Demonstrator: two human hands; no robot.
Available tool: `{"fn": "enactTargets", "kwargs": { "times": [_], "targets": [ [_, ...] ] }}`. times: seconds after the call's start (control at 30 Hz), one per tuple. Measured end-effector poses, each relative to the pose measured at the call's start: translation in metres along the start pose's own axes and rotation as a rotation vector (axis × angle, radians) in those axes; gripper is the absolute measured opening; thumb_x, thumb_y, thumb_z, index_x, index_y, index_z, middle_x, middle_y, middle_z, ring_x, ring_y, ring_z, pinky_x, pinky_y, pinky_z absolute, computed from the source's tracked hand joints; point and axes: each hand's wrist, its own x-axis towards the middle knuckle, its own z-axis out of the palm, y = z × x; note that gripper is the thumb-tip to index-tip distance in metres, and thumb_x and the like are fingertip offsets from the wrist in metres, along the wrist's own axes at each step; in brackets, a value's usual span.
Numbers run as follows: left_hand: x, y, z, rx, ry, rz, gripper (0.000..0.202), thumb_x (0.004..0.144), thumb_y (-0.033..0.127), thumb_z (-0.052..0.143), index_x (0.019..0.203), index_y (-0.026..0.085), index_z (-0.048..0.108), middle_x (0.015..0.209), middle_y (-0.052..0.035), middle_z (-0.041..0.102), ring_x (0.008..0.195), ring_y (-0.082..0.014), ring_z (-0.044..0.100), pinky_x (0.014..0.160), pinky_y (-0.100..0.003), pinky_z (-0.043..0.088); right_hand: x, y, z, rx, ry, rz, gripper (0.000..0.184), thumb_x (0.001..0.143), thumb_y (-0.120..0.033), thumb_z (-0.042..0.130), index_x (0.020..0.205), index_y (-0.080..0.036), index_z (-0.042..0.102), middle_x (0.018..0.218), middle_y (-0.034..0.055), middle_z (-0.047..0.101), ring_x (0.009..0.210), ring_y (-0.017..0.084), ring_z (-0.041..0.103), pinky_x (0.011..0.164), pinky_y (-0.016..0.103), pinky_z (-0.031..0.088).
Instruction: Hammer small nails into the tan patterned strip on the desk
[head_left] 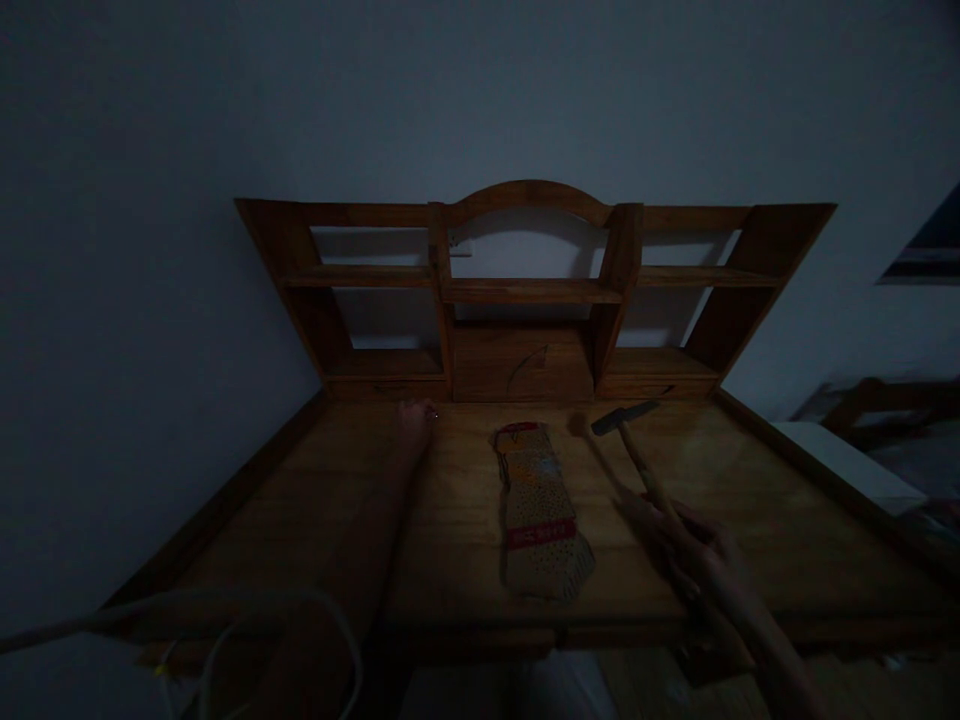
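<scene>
My right hand (701,548) is wrapped round the wooden handle of a hammer (637,455). Its dark metal head is raised above the right part of the desk, and a shadow falls to its left. Toward the back left of the desk top, my left hand (415,421) is closed, with a tiny shiny bit at its fingertips that is too small to name. Between my hands a torn piece of printed cardboard (536,500) with a red band lies flat, touched by neither hand.
A wooden desk (450,540) carries a shelf unit (525,290) along its back, against the wall. A pale cable (225,595) loops across the lower left. Right of the desk stands a white surface (840,460) with a wooden chair back (877,405) behind it. The light is dim.
</scene>
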Motion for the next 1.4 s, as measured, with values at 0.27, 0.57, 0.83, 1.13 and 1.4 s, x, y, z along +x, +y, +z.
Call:
{"fn": "enactTargets", "kwargs": {
  "times": [0.27,0.57,0.83,1.13,1.4],
  "targets": [
    [0.008,-0.014,0.011,0.120,-0.063,0.015,0.016,0.081,0.019,0.052,0.086,0.020,0.068,0.096,-0.0104,0.064,0.100,-0.0275,0.053,0.089,-0.039,0.039,-0.003,-0.006,0.004,-0.072,0.008,-0.051,0.051,0.072,-0.051,0.066,0.106,-0.013,0.072,0.054,0.0037,0.065,0.051,0.020,0.062,0.040,0.024,0.043],
    [0.010,-0.009,0.016,0.104,-0.004,0.046,0.022,0.086,0.019,0.043,0.092,0.014,0.064,0.098,-0.0154,0.065,0.099,-0.0286,0.057,0.090,-0.042,0.041,-0.002,-0.003,0.002,-0.042,-0.002,-0.067,0.050,0.075,-0.050,0.064,0.109,-0.014,0.071,0.071,0.0073,0.070,0.060,0.019,0.063,0.046,0.024,0.045],
    [0.006,0.056,-0.007,-0.715,0.050,0.084,0.030,0.085,0.039,0.051,0.094,0.015,0.066,0.091,-0.0087,0.071,0.079,-0.0189,0.065,0.073,-0.031,0.052,-0.006,-0.009,0.006,-0.041,-0.008,-0.035,0.052,0.078,-0.054,0.060,0.111,-0.015,0.070,0.053,0.0022,0.061,0.042,0.014,0.052,0.035,0.022,0.034],
    [-0.048,0.118,0.012,-1.122,-0.201,0.030,0.028,0.074,0.042,0.069,0.084,0.016,0.066,0.082,-0.0074,0.073,0.075,-0.0188,0.070,0.072,-0.032,0.057,-0.004,-0.012,0.008,-0.066,0.035,-0.038,0.053,0.074,-0.056,0.062,0.106,-0.015,0.072,0.049,0.0025,0.060,0.046,0.018,0.057,0.037,0.024,0.039],
    [-0.054,0.117,0.025,-0.976,-0.251,0.011,0.024,0.069,0.038,0.072,0.078,0.017,0.068,0.079,-0.0067,0.073,0.073,-0.0191,0.070,0.067,-0.029,0.055,-0.004,-0.013,0.010,-0.058,0.044,0.027,0.056,0.074,-0.054,0.064,0.112,-0.014,0.069,0.050,0.0010,0.057,0.036,0.013,0.046,0.032,0.023,0.029]
  ]
}}
